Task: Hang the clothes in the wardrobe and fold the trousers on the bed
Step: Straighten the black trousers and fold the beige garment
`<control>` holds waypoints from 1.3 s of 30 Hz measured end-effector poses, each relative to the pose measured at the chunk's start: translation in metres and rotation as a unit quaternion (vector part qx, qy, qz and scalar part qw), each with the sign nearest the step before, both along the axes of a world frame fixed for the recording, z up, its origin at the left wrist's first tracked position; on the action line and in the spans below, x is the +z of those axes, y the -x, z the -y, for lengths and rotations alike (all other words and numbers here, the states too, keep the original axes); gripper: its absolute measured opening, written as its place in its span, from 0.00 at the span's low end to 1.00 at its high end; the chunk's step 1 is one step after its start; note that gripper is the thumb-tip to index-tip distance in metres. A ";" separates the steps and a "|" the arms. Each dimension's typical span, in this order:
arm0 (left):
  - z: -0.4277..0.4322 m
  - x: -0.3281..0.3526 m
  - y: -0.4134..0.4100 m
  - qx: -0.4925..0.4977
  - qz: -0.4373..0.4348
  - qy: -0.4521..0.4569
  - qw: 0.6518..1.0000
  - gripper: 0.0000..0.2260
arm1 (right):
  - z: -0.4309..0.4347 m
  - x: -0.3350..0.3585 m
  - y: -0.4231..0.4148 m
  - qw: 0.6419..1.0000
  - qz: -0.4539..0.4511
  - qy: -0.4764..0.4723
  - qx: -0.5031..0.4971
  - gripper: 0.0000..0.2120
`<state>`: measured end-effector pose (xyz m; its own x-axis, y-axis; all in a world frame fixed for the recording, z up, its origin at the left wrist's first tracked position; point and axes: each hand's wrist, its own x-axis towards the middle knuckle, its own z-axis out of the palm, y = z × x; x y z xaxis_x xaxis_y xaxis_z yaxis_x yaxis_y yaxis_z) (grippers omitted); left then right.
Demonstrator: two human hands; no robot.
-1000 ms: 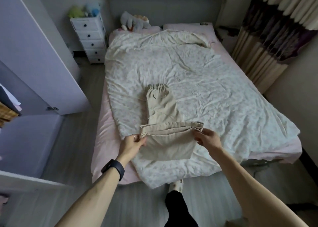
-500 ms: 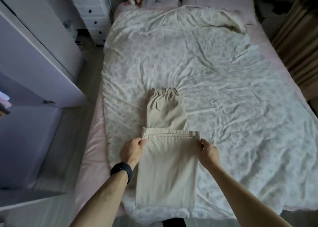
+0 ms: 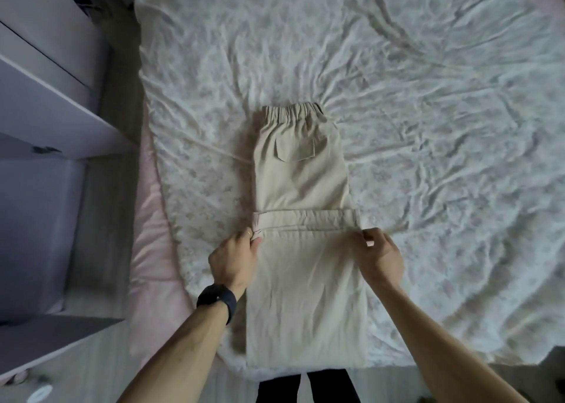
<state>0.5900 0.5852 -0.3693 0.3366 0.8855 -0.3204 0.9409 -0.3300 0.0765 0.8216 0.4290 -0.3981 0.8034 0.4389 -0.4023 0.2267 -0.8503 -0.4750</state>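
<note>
Beige trousers (image 3: pixel 301 182) lie lengthwise on the bed (image 3: pixel 428 127), elastic waistband at the far end and a flap pocket facing up. The leg part is doubled back over the seat, its cuff edge lying across the middle. My left hand (image 3: pixel 235 257), with a black watch on the wrist, pinches the left corner of that cuff edge. My right hand (image 3: pixel 380 254) pinches the right corner. The near fold of the trousers reaches the foot edge of the bed.
A crumpled white floral quilt covers the bed over a pink sheet (image 3: pixel 153 265). An open lilac wardrobe door (image 3: pixel 49 103) stands at the left across a strip of wooden floor (image 3: pixel 104 219). My dark trouser legs (image 3: pixel 305 387) show below the bed's edge.
The doubled-back legs were carried up the trousers and laid flat, their cuff edge now lying across the seat. My head tilted down and closer, so the headboard and drawers left the view.
</note>
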 end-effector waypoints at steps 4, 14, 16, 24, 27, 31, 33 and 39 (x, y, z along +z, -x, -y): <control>-0.003 0.007 0.009 -0.135 -0.048 -0.050 0.988 0.14 | 0.011 0.014 0.003 0.998 0.055 -0.022 0.021 0.09; -0.049 -0.010 -0.024 -0.033 0.079 0.013 0.996 0.14 | -0.037 -0.018 -0.023 0.999 -0.018 -0.017 -0.045 0.09; -0.052 -0.018 -0.032 -0.072 0.135 -0.046 0.987 0.12 | -0.046 -0.027 -0.031 0.997 -0.014 -0.044 -0.055 0.08; -0.077 -0.035 -0.058 0.018 0.093 0.023 0.995 0.14 | -0.067 -0.041 -0.056 0.997 -0.060 -0.014 -0.043 0.13; -0.084 -0.034 -0.065 0.082 0.146 0.112 0.980 0.13 | -0.066 -0.040 -0.060 0.995 -0.081 -0.039 -0.054 0.13; -0.089 -0.035 -0.058 0.081 0.153 0.141 0.975 0.15 | -0.060 -0.037 -0.051 0.984 -0.150 -0.055 -0.074 0.16; -0.096 -0.034 -0.058 0.045 0.141 0.154 0.977 0.14 | -0.059 -0.033 -0.049 0.973 -0.179 -0.100 -0.104 0.10; -0.107 -0.029 -0.056 -0.052 0.120 0.133 0.983 0.07 | -0.056 -0.020 -0.043 0.962 -0.175 -0.177 -0.108 0.03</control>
<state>0.6458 0.6925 -0.3987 0.5141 0.7384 -0.4364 0.8481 -0.3613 0.3876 0.8648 0.4847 -0.4184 0.7333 0.4369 -0.5209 -0.1639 -0.6300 -0.7591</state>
